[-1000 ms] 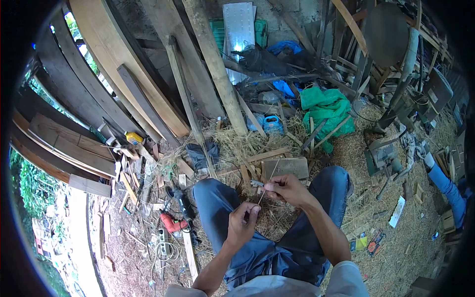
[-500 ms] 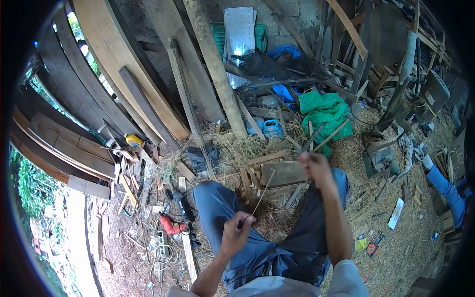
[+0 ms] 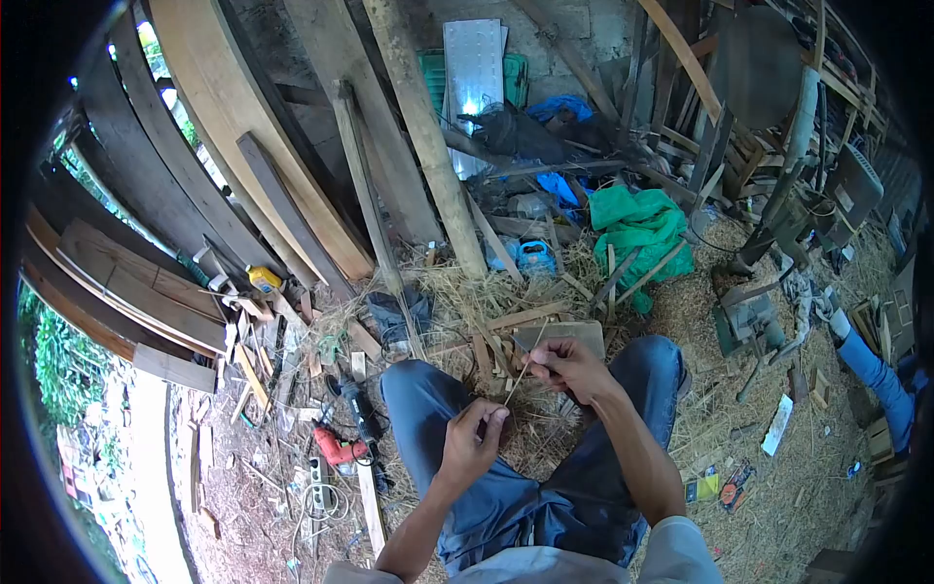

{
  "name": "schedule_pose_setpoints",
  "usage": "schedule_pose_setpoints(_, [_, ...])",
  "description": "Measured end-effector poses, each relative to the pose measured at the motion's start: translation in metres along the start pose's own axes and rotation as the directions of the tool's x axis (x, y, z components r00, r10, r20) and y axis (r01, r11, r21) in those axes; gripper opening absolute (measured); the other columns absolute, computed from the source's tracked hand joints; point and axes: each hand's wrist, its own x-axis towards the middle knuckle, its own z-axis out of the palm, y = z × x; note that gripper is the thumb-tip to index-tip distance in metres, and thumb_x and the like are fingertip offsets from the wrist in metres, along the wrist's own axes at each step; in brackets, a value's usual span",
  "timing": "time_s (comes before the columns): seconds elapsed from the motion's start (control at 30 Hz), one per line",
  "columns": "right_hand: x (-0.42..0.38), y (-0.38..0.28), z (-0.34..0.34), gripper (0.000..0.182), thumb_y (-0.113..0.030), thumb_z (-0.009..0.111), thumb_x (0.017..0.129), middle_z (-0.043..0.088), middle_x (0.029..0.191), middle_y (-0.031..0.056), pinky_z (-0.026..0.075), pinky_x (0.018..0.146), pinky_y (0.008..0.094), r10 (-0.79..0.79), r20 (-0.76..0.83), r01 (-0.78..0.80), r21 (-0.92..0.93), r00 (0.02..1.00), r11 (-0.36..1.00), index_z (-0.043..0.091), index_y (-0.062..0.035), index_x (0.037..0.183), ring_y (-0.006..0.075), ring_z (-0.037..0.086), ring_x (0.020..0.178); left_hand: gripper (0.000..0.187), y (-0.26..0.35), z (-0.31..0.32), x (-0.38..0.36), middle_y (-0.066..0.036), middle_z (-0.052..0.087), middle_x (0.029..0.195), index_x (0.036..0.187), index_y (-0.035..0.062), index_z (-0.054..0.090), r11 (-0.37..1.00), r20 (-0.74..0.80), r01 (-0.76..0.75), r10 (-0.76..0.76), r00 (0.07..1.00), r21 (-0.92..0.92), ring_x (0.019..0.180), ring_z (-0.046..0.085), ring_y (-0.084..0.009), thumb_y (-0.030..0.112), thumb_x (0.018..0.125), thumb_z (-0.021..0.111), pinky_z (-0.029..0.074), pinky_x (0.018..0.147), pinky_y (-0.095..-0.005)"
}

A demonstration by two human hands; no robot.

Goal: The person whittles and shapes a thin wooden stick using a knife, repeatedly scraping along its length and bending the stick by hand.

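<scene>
My left hand (image 3: 475, 435) pinches the lower end of a thin pale stick (image 3: 521, 375) above my left thigh. The stick slants up and to the right. My right hand (image 3: 567, 368) is closed near its upper end, with a dark blade-like piece (image 3: 523, 343) showing beside the fingers; its handle is hidden in the hand. Behind my right hand a wooden block (image 3: 584, 336) lies on the ground between my knees.
A red power tool (image 3: 341, 446), a dark grinder-like tool (image 3: 362, 414) and a power strip (image 3: 319, 482) lie at the left. Planks (image 3: 243, 117) lean behind. Green cloth (image 3: 637, 229) lies ahead, a metal vise-like device (image 3: 749, 316) at the right.
My right hand has moved left and down to the stick, from over the right knee area. My left hand has shifted slightly up and right, and the block is now partly covered.
</scene>
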Motion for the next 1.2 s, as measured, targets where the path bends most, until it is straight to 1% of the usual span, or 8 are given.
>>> schedule_pose_setpoints(0.3, [-0.004,-0.006,-0.039,0.017,-0.021,0.060,0.090,0.050,0.065,-0.0061,0.026,0.046,0.0195,0.018,-0.218,-0.036,-0.078,0.976,0.996,0.065,-0.0049,0.092,0.0024,0.036,0.050,0.013,-0.007,0.002,-0.009,-0.003,0.057,0.068,0.086,-0.0009,0.060,0.982,0.139,0.121,-0.101,0.985,-0.144,0.060,0.052,-0.0098,0.009,0.092,0.055,0.042,0.056,-0.0246])
schedule_pose_setpoints(0.37, [0.004,0.003,-0.068,0.016,-0.021,0.060,0.090,0.048,0.063,-0.0073,0.025,0.044,0.0199,-0.136,-0.465,0.106,-0.091,0.875,0.990,0.065,-0.0061,0.092,0.0015,0.035,0.049,0.011,-0.005,-0.010,-0.016,-0.003,0.057,0.069,0.086,-0.0012,0.060,0.969,0.161,0.178,-0.151,0.975,-0.170,0.061,0.051,-0.0092,0.007,0.091,0.056,0.041,0.057,-0.0252])
schedule_pose_setpoints(0.43, [-0.003,-0.019,-0.107,0.018,-0.024,0.062,0.089,0.048,0.063,-0.0074,0.025,0.042,0.0202,-0.244,-0.545,0.282,-0.013,0.802,0.959,0.065,-0.0071,0.093,0.0017,0.037,0.048,0.009,-0.010,-0.013,-0.022,-0.003,0.058,0.069,0.086,-0.0015,0.060,0.953,0.188,0.237,-0.202,0.961,-0.189,0.062,0.051,-0.0086,0.006,0.090,0.056,0.041,0.057,-0.0257])
schedule_pose_setpoints(0.5, [-0.003,-0.024,-0.097,0.021,-0.026,0.063,0.088,0.049,0.064,-0.0070,0.026,0.041,0.0192,-0.271,-0.482,0.317,0.015,0.833,0.948,0.064,-0.0078,0.098,0.0024,0.038,0.048,0.012,-0.026,-0.011,-0.027,-0.001,0.056,0.067,0.087,-0.0009,0.061,0.927,0.124,0.280,-0.256,0.959,-0.249,0.059,0.049,-0.0071,0.008,0.092,0.054,0.040,0.054,-0.0239])
schedule_pose_setpoints(0.57, [-0.001,-0.015,-0.052,0.023,-0.027,0.061,0.090,0.049,0.064,-0.0063,0.027,0.042,0.0185,-0.180,-0.393,0.158,-0.087,0.902,0.984,0.063,-0.0070,0.102,0.0030,0.038,0.048,0.013,-0.021,-0.007,-0.017,-0.001,0.055,0.065,0.088,-0.0004,0.061,0.909,0.131,0.315,-0.290,0.948,-0.273,0.057,0.049,-0.0063,0.010,0.093,0.054,0.039,0.053,-0.0231])
schedule_pose_setpoints(0.7, [-0.007,0.009,0.022,0.024,-0.024,0.057,0.093,0.054,0.067,-0.0032,0.029,0.044,0.0183,-0.077,0.022,0.078,-0.076,0.997,0.994,0.064,-0.0036,0.104,0.0027,0.040,0.051,0.016,-0.011,0.002,0.005,0.000,0.052,0.062,0.089,0.0010,0.061,0.889,0.113,0.316,-0.296,0.949,-0.331,0.053,0.045,-0.0038,0.014,0.094,0.053,0.037,0.048,-0.0217])
schedule_pose_setpoints(1.03, [-0.002,0.008,0.010,0.021,-0.019,0.063,0.090,0.053,0.062,-0.0018,0.026,0.043,0.0203,0.058,0.073,-0.050,-0.106,0.996,0.993,0.064,0.0014,0.091,0.0030,0.038,0.048,0.014,-0.006,0.012,0.005,0.001,0.051,0.061,0.088,0.0009,0.061,0.885,0.150,0.315,-0.280,0.948,-0.342,0.054,0.047,-0.0053,0.013,0.093,0.055,0.037,0.049,-0.0235])
schedule_pose_setpoints(1.2, [0.001,0.012,0.003,0.020,-0.018,0.065,0.088,0.054,0.062,-0.0017,0.025,0.042,0.0214,0.026,0.008,-0.024,-0.174,1.000,0.984,0.065,0.0012,0.090,0.0036,0.039,0.048,0.012,-0.005,0.015,0.008,-0.003,0.054,0.063,0.086,-0.0006,0.060,0.998,0.013,0.057,-0.057,0.998,-0.022,0.055,0.045,-0.0069,0.009,0.091,0.056,0.036,0.051,-0.0243])
